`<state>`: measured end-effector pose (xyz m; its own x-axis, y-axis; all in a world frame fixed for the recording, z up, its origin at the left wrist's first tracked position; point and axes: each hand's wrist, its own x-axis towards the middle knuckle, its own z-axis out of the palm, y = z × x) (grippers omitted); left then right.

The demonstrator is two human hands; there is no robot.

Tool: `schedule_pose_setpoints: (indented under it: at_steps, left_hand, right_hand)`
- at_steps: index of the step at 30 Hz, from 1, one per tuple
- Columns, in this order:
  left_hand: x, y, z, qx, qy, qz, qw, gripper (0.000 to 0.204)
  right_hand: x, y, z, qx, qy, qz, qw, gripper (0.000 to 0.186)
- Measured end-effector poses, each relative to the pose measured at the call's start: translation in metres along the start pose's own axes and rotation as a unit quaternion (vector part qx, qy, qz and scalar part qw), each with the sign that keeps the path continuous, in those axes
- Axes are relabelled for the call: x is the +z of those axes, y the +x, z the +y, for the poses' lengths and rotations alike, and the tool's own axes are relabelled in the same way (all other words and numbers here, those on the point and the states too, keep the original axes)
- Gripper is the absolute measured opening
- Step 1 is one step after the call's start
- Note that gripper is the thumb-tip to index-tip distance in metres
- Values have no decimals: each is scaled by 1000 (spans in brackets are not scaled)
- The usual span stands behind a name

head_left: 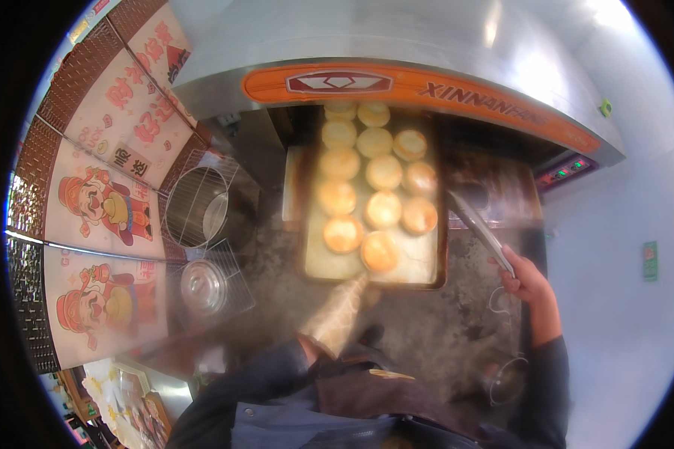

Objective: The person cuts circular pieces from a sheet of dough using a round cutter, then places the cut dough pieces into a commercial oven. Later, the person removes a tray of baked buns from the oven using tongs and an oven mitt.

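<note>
A dark-rimmed baking tray [410,274] juts out of the oven, bearing several round golden breads [383,211]. My left hand [339,313] wears a pale patterned oven mitt and is closed on the tray's near edge. To the right of the tray, my right hand [526,278] grips a pair of long metal tongs [481,226]. The tongs' tips point up toward the oven mouth, apart from the breads. The farthest breads lie partly in shadow under the oven's front. The mitt hides the fingers of my left hand.
The steel oven front with an orange strip [262,85] spans the top, with a lit control panel [567,172] at right. On the left, a metal pot [196,207] and a round lid [203,286] sit on wire racks beside a printed folding screen [101,206].
</note>
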<state>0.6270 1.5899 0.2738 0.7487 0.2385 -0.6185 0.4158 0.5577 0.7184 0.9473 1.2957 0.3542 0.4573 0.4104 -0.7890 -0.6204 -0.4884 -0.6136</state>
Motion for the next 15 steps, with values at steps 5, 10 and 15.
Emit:
schedule_pose_setpoints:
  at_steps: [5, 10, 15]
  left_hand:
    - [-11, -4, 13, -11, 6, -11, 1000, 55]
    - [-13, -1, 21, -17, 9, -24, 1000, 55]
    - [-14, 1, 26, -22, 22, -23, 999, 55]
  right_hand:
    - [42, 24, -11, 78, 11, 33, 996, 58]
    - [65, 53, 11, 15, 125, -82, 989, 57]
    - [103, 102, 9, -7, 228, -97, 969, 57]
